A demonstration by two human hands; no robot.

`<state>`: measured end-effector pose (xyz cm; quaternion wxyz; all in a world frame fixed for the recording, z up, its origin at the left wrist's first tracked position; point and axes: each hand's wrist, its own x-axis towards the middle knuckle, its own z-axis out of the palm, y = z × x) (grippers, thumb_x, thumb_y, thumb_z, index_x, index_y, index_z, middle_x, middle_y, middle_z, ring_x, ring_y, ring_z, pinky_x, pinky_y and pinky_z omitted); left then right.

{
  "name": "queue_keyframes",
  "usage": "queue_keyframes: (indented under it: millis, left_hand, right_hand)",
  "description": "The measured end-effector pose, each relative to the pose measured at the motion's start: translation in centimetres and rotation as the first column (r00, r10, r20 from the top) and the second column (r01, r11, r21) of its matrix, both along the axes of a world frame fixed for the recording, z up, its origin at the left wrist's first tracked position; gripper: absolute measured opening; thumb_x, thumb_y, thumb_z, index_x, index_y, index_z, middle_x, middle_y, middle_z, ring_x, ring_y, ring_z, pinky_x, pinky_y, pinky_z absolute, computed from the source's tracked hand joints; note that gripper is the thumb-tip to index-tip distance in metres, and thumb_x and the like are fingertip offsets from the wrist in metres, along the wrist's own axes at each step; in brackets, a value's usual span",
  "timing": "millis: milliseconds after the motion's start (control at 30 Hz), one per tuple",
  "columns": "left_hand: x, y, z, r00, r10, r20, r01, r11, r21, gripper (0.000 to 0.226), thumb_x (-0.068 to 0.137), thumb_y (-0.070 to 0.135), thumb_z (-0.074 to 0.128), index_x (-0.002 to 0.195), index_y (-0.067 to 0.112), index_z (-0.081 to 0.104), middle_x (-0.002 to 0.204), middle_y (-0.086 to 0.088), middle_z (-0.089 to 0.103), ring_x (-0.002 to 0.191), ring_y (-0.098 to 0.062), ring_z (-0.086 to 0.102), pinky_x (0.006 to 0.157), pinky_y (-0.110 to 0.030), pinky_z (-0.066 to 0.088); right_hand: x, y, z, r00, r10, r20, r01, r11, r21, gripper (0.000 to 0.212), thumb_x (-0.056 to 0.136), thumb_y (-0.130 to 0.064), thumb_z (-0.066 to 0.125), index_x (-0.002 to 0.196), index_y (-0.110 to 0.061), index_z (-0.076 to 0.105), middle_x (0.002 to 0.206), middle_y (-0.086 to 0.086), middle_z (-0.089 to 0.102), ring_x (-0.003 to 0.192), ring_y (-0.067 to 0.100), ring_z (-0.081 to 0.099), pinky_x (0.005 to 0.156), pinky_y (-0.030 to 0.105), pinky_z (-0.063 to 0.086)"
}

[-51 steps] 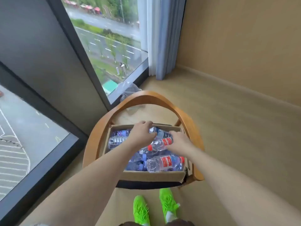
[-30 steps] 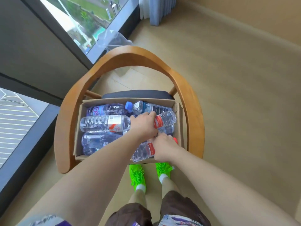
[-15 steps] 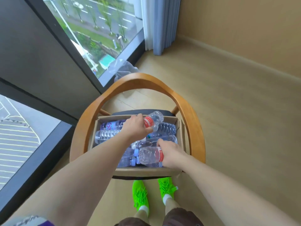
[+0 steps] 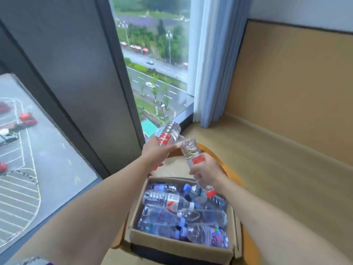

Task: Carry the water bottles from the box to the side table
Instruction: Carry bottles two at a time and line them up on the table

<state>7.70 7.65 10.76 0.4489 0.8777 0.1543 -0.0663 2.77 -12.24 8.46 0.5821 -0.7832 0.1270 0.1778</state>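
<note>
A cardboard box point(image 4: 172, 245) full of several clear water bottles point(image 4: 168, 201) sits on a wooden chair. My left hand point(image 4: 156, 153) is shut around a red-labelled bottle point(image 4: 169, 135), held up above the box with its base pointing away from me. My right hand point(image 4: 207, 171) grips a second red-labelled bottle point(image 4: 193, 153), base up and red cap down, just over the box's far right corner. The two held bottles almost touch. No side table is in view.
The chair's curved wooden armrest point(image 4: 234, 180) wraps around the box. A tall window point(image 4: 158, 64) and dark frame point(image 4: 91, 83) stand ahead on the left, a blue-white curtain point(image 4: 212, 64) in the corner, and bare wood floor point(image 4: 277, 178) to the right.
Both hands have lifted their bottles up out of the box, and my head has tilted up, so the window fills more of the view.
</note>
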Motion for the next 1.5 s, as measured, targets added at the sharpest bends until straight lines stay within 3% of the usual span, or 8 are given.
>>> queue_keyframes:
  millis: [133, 367, 733, 933, 1100, 1300, 1400, 1500]
  left_hand:
    - [-0.1, 2.3, 3.9, 0.982, 0.178, 0.065, -0.178, 0.984, 0.002, 0.058, 0.073, 0.054, 0.077, 0.108, 0.018, 0.049, 0.098, -0.005, 0.060, 0.082, -0.023, 0.064, 0.071, -0.042, 0.060]
    - [-3.0, 5.7, 9.6, 0.877, 0.452, 0.165, -0.448, 0.892, -0.066, 0.053, 0.075, 0.054, 0.073, 0.107, 0.020, 0.049, 0.092, -0.002, 0.063, 0.068, -0.020, 0.069, 0.061, -0.045, 0.063]
    - [-17.6, 10.1, 14.7, 0.551, 0.788, 0.273, -0.811, 0.583, -0.046, 0.052, 0.080, 0.053, 0.070, 0.113, 0.020, 0.051, 0.096, -0.004, 0.063, 0.080, -0.022, 0.066, 0.060, -0.037, 0.059]
    - [-30.7, 13.7, 15.8, 0.354, 0.871, 0.342, -0.915, 0.398, -0.067, 0.054, 0.078, 0.056, 0.071, 0.113, 0.019, 0.052, 0.097, -0.004, 0.063, 0.082, -0.021, 0.066, 0.066, -0.039, 0.062]
    - [-44.2, 15.4, 16.3, 0.140, 0.899, 0.416, -0.983, 0.177, -0.052, 0.059, 0.077, 0.063, 0.070, 0.115, 0.022, 0.050, 0.093, 0.003, 0.060, 0.076, -0.014, 0.063, 0.049, -0.025, 0.053]
    - [-62.7, 13.4, 17.1, -0.142, 0.885, 0.444, -0.990, -0.131, -0.056, 0.061, 0.067, 0.063, 0.070, 0.109, 0.024, 0.052, 0.094, 0.004, 0.063, 0.075, -0.012, 0.060, 0.053, -0.027, 0.043]
    - [-71.6, 11.6, 17.6, -0.251, 0.862, 0.441, -0.967, -0.240, -0.083, 0.057, 0.069, 0.057, 0.074, 0.109, 0.022, 0.052, 0.095, 0.002, 0.063, 0.078, -0.019, 0.065, 0.065, -0.039, 0.059]
    - [-80.3, 9.3, 18.3, -0.349, 0.815, 0.462, -0.931, -0.357, -0.074, 0.059, 0.066, 0.058, 0.074, 0.108, 0.024, 0.051, 0.093, 0.003, 0.062, 0.076, -0.018, 0.066, 0.064, -0.038, 0.061]
  right_hand:
    - [2.7, 3.2, 3.9, 0.995, 0.047, 0.085, -0.053, 0.996, 0.074, 0.051, 0.058, -0.037, 0.090, 0.096, -0.017, 0.062, 0.071, 0.004, 0.064, 0.052, 0.018, 0.059, 0.046, 0.028, 0.045]
    - [5.9, 7.1, 8.7, 0.960, 0.196, 0.200, -0.219, 0.970, 0.101, 0.048, 0.064, -0.036, 0.087, 0.099, -0.013, 0.066, 0.081, 0.009, 0.071, 0.066, 0.026, 0.069, 0.065, 0.046, 0.059]
    - [0.8, 17.7, 11.9, 0.754, 0.586, 0.297, -0.637, 0.762, 0.116, 0.054, 0.068, -0.047, 0.086, 0.106, -0.024, 0.057, 0.095, 0.003, 0.069, 0.079, 0.019, 0.072, 0.061, 0.033, 0.059]
    - [-9.4, 24.7, 14.6, 0.550, 0.764, 0.338, -0.833, 0.533, 0.150, 0.047, 0.070, -0.037, 0.088, 0.103, -0.015, 0.061, 0.093, 0.014, 0.071, 0.080, 0.031, 0.071, 0.077, 0.051, 0.061]
    - [-21.0, 29.1, 16.3, 0.356, 0.847, 0.395, -0.935, 0.317, 0.160, 0.041, 0.075, -0.027, 0.086, 0.104, -0.008, 0.065, 0.090, 0.019, 0.070, 0.071, 0.029, 0.066, 0.069, 0.045, 0.058]
    - [-39.1, 31.6, 17.1, 0.140, 0.894, 0.427, -0.986, 0.084, 0.146, 0.036, 0.067, -0.037, 0.085, 0.086, -0.012, 0.068, 0.072, 0.008, 0.070, 0.059, 0.018, 0.065, 0.057, 0.034, 0.054]
    - [-48.2, 32.3, 17.6, 0.033, 0.905, 0.424, -0.987, -0.037, 0.157, 0.056, 0.057, -0.046, 0.083, 0.093, -0.007, 0.070, 0.079, 0.013, 0.072, 0.064, 0.023, 0.067, 0.059, 0.036, 0.054]
    - [-57.4, 32.7, 17.9, -0.049, 0.897, 0.440, -0.977, -0.135, 0.165, 0.046, 0.060, -0.046, 0.082, 0.088, -0.011, 0.069, 0.064, -0.001, 0.069, 0.058, 0.017, 0.066, 0.051, 0.028, 0.051]
